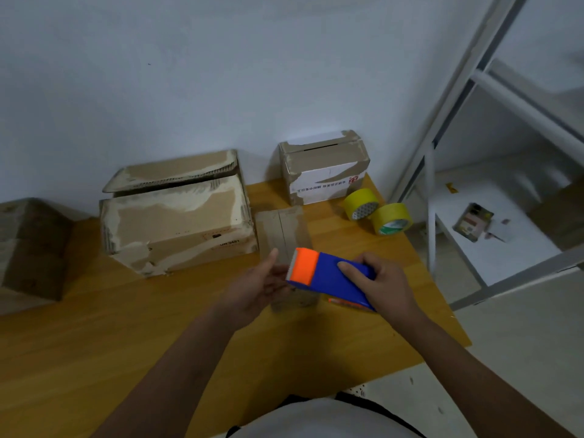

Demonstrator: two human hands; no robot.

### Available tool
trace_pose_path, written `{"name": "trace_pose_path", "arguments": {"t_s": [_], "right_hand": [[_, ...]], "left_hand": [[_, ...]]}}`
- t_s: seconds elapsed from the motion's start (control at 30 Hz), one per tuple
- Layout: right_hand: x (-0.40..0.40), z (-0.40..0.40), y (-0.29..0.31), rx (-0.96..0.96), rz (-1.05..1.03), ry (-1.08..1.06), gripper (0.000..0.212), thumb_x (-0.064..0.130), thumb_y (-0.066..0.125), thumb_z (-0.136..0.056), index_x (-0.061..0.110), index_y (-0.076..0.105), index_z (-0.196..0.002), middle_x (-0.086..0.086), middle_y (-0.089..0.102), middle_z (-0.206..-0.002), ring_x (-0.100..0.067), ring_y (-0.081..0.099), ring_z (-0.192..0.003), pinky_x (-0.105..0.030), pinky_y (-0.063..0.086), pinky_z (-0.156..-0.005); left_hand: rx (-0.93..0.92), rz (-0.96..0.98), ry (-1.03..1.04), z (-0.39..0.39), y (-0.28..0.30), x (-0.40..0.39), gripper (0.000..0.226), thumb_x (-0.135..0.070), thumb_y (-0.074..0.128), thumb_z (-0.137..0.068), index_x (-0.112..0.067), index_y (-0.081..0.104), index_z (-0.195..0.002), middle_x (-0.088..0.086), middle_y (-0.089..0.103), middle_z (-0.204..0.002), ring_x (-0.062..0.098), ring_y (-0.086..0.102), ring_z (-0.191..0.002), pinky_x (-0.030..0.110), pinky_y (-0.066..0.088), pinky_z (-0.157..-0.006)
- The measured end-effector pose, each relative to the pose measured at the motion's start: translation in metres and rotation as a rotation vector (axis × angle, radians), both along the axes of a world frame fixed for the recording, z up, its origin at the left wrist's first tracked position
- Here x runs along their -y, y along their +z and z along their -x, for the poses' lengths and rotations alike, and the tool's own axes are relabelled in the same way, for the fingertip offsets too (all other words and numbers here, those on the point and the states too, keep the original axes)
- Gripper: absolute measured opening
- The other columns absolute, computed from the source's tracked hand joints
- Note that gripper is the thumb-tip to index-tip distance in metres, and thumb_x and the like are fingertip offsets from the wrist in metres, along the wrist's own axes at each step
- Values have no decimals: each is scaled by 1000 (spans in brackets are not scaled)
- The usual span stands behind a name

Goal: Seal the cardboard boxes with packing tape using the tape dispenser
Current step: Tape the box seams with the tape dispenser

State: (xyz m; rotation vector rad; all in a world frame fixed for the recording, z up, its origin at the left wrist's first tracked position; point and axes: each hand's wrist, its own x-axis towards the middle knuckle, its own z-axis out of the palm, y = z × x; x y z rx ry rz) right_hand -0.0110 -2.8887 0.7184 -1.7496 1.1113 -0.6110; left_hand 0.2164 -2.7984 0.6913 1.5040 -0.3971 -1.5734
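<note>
Two bare hands are seen low over a wooden table: the right hand is clasped round one blue-and-orange tape dispenser, while the left hand, fingers relaxed, touches its orange end. Four cardboard boxes are counted: small, large, white-labelled and left-edge. Two yellow tape rolls lie touching.

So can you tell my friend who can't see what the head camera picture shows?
A person's right hand grips a blue and orange tape dispenser above a small cardboard box on a wooden table, with the open left hand beside its orange end. A big worn box, a smaller box and two yellow tape rolls sit behind.
</note>
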Motion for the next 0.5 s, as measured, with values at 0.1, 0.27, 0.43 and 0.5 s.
{"name": "trace_pose_path", "arguments": {"t_s": [0.1, 0.27, 0.43, 0.5], "right_hand": [[-3, -3, 4, -32, 61, 43, 35, 52, 62, -84, 20, 62, -71, 1, 64, -66, -14, 65, -63, -41, 53, -57], [-2, -2, 11, -34, 44, 63, 38, 60, 57, -78, 24, 61, -71, 9, 64, -65, -4, 63, -60, -18, 46, -51], [2, -2, 13, -40, 38, 94, 37, 62, 56, -78, 26, 61, -71, 12, 66, -65, 0, 63, -58, -14, 45, -49], [3, -2, 12, -76, 67, 101, 41, 66, 54, -77, 26, 61, -72, 8, 67, -66, -2, 65, -61, -21, 50, -53]], "left_hand": [[-100, -15, 47, 1, 6, -1, 54, -50, 66, -85, -7, 69, -118, 15, 69, -118, 23, 65, -105, 34, 52, -91], [-86, 21, 92, 4, 6, -5, 29, -22, 62, -94, -4, 68, -116, 19, 68, -119, 21, 65, -100, 30, 54, -82], [47, 61, 112, 13, 5, -7, 16, -14, 57, -98, -7, 71, -101, 8, 72, -94, 14, 65, -83, 26, 54, -70], [109, 84, 129, 16, 5, -9, 17, -13, 57, -98, -8, 73, -97, 3, 72, -87, 9, 65, -77, 22, 52, -65]]}}
